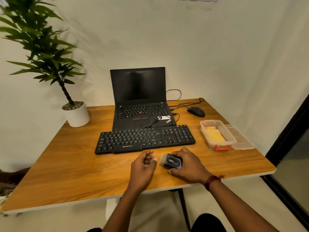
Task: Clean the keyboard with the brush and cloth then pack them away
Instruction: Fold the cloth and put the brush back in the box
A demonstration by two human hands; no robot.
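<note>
Head view: right hand (187, 166) gripping brush (171, 161) above near bench (66, 173) edge, bristles pointing left; left hand (143, 166) loosely curled, empty, just beside bristles; keyboard (144, 139) just beyond hands; yellow cloth (214, 135) inside open container (217, 134) at right.

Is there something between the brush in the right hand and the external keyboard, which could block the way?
No, nothing visible. The right hand holds the brush just in front of the keyboard, with only bare table between them. The left hand sits beside the bristles, not in the path.
</note>
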